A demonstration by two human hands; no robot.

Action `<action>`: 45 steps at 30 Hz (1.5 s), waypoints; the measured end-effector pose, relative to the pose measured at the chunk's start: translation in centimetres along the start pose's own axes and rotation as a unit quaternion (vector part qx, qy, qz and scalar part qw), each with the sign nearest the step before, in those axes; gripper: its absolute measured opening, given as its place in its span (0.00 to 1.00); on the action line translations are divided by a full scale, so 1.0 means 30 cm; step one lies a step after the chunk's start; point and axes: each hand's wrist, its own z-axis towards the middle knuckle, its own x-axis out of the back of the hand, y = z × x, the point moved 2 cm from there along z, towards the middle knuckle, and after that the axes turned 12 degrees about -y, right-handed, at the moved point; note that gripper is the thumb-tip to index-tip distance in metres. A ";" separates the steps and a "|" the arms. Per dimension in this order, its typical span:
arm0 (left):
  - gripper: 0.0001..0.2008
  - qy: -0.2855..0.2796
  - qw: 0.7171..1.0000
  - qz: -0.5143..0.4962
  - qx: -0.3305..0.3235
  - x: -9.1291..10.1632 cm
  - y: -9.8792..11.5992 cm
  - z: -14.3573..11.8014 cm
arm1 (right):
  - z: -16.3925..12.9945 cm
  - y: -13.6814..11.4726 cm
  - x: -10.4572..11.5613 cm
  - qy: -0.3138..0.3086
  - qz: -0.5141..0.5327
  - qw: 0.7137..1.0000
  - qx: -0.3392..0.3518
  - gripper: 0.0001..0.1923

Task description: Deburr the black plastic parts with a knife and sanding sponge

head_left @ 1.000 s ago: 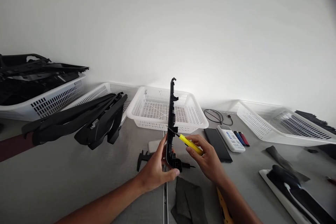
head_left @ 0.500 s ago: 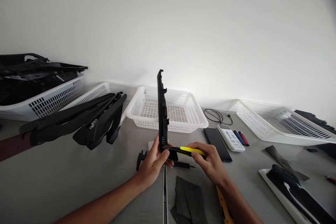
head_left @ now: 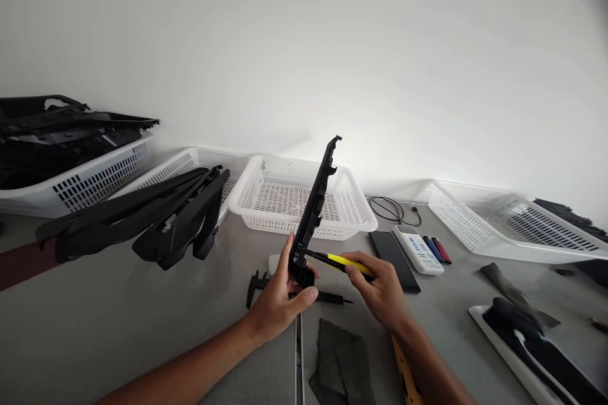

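Left hand (head_left: 278,300) closed round bottom end of black plastic strip (head_left: 313,209), strip tilted right above table (head_left: 118,323). Right hand (head_left: 380,291) pinches yellow knife (head_left: 349,264), tip touching strip just above left fingers.

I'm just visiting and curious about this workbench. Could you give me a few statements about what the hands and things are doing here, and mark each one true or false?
1. The left hand holds a long black plastic part by its lower end. True.
2. The right hand holds a red screwdriver. False: it holds a yellow-handled tool, its tip against the part.
3. The black part lies flat on the table. False: it stands up, tilted to the right.
4. The white basket behind the hands is piled with black parts. False: nothing shows in it.
5. A dark phone lies right of the hands. True.
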 end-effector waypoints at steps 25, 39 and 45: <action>0.54 0.018 1.000 -0.006 0.021 0.003 -0.017 -0.002 | -0.011 -0.031 0.006 -0.100 0.110 0.989 0.028 0.16; 0.55 0.000 0.999 -0.032 -0.011 0.001 -0.002 0.004 | -0.002 -0.020 0.006 0.045 0.027 0.998 0.035 0.14; 0.55 0.017 1.000 -0.017 -0.014 -0.007 0.012 0.004 | 0.004 -0.036 0.000 -0.023 0.033 0.997 0.070 0.13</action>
